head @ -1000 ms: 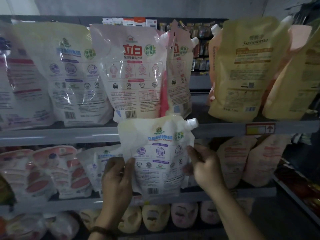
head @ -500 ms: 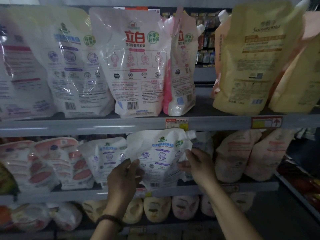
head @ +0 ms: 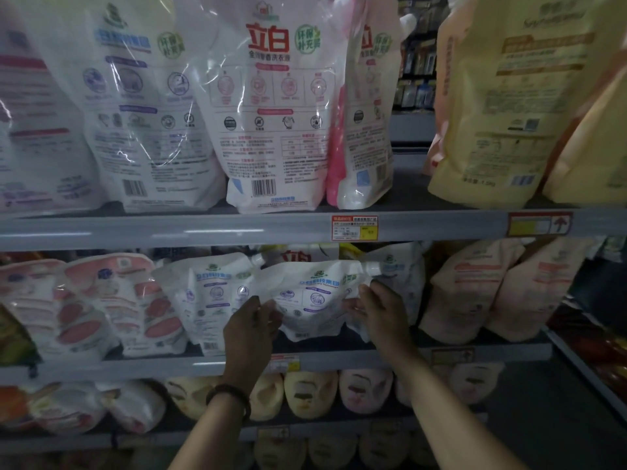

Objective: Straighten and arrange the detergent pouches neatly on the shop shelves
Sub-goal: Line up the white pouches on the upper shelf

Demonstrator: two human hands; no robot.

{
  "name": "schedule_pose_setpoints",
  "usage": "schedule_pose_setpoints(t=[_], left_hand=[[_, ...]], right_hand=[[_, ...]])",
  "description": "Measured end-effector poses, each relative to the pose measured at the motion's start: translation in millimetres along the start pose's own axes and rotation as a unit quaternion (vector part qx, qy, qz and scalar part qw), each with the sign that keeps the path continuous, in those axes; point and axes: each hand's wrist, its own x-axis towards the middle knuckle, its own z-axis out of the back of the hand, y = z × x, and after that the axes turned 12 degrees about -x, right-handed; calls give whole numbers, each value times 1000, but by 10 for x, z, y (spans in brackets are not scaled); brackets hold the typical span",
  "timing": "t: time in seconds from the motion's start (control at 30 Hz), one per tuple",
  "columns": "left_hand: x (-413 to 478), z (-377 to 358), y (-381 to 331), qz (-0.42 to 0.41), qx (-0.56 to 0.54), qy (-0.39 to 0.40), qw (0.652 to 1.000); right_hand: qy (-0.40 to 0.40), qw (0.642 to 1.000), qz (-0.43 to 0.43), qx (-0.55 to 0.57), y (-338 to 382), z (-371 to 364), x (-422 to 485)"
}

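Shelf (head: 135, 368) pouch (head: 308, 300) in left (head: 249, 334), right hand (head: 381, 310)

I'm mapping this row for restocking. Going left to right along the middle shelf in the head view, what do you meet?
pink-printed pouches → white blue-print pouch → left hand → held white pouch → right hand → peach pouches

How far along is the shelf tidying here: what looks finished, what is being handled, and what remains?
Done: the top-shelf pouches look upright and face forward. In hand: the left hand and right hand grip the sides of a white pouch at the middle shelf, its top sagging. Left: the pink-print pouches further left and the peach pouches further right lean unevenly.
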Motion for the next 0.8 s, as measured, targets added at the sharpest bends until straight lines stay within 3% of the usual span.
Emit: schedule_pose_setpoints(t=[0.17, 0.6, 0.8], left_hand=[[21, 40, 85, -30, 51, 4, 998], [154, 110, 191, -28, 117, 11, 993], [200, 56, 133, -90, 250, -5, 964]], right_hand=[[2, 998, -42, 56, -144, -127, 68], [32, 998, -55, -19, -333, -167, 148], [12, 995, -68, -67, -243, -186, 171]])
